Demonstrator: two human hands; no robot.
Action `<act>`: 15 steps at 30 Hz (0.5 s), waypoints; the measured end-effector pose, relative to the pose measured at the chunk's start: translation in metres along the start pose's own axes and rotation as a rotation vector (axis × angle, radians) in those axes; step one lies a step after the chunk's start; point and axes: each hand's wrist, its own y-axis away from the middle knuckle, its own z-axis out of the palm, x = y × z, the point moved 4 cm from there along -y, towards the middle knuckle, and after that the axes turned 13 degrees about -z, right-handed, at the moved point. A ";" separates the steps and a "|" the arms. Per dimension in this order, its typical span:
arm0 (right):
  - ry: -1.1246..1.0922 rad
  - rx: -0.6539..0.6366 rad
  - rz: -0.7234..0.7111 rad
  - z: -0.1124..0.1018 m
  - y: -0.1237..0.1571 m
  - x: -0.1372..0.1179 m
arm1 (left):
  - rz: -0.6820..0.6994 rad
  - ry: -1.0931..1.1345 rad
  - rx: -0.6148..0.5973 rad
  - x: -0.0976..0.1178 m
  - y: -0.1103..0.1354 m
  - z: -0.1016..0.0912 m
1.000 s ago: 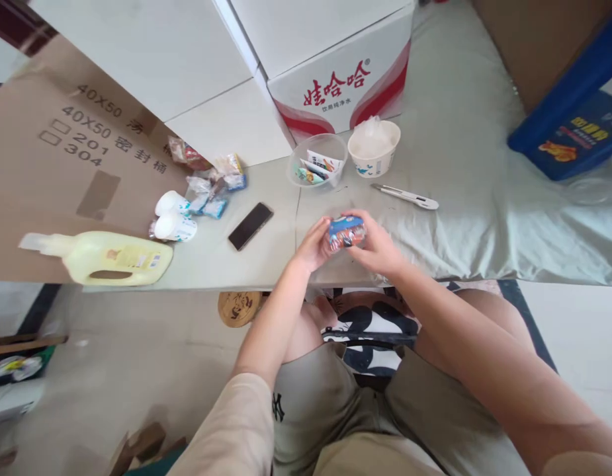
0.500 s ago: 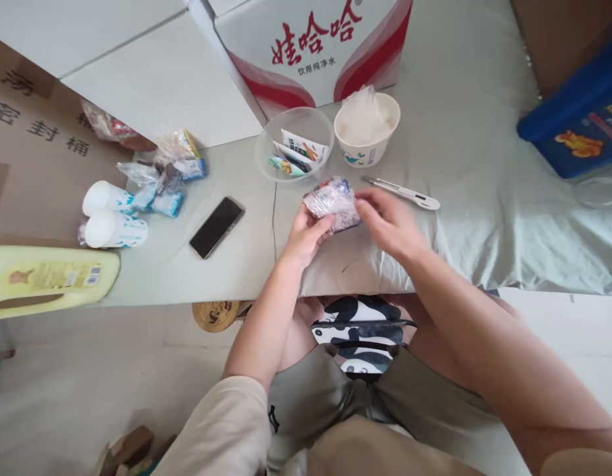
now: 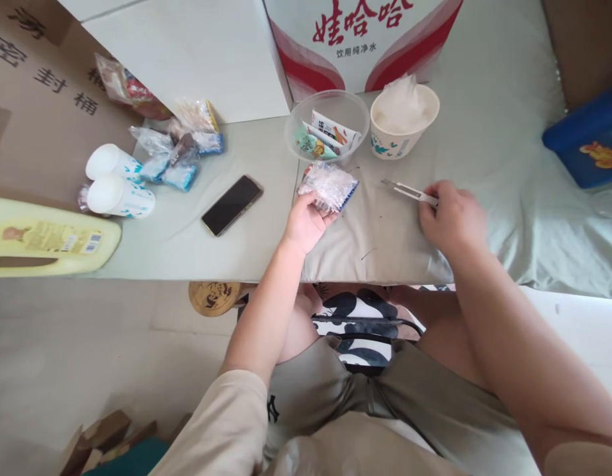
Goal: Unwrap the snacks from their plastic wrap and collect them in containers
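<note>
My left hand (image 3: 308,225) is closed on a small packet in crinkled clear plastic (image 3: 330,185), blue along its right edge, held above the cloth. My right hand (image 3: 454,215) has its fingers closed around the handle end of a white utility knife (image 3: 409,190), whose blade end points left. Just beyond the packet is a clear plastic bowl (image 3: 290,135) with several small printed sachets (image 3: 330,135) inside. To the right of that bowl stands a white paper tub (image 3: 392,145) with crumpled translucent plastic (image 3: 405,109) in it.
A phone (image 3: 232,205) lies left of my left hand. Farther left are two paper cups (image 3: 110,195), several small plastic packets (image 3: 179,175) and a yellow bottle (image 3: 52,235). A white and red carton (image 3: 355,66) stands at the back, a blue container (image 3: 588,135) at the right.
My right hand has left the packet, moved right and taken hold of the utility knife. My left hand still holds the packet. The view has shifted slightly.
</note>
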 end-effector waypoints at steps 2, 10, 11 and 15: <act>-0.109 0.030 -0.038 -0.003 0.005 -0.012 | 0.008 -0.028 0.020 -0.001 0.001 0.001; -0.244 0.123 -0.286 -0.003 0.009 -0.068 | 0.094 -0.161 0.040 -0.013 0.001 0.013; -0.241 0.113 -0.292 -0.002 0.008 -0.071 | 0.091 -0.158 0.033 -0.013 0.001 0.015; -0.269 0.139 -0.320 0.005 0.004 -0.073 | 0.120 -0.151 -0.001 -0.011 -0.001 0.018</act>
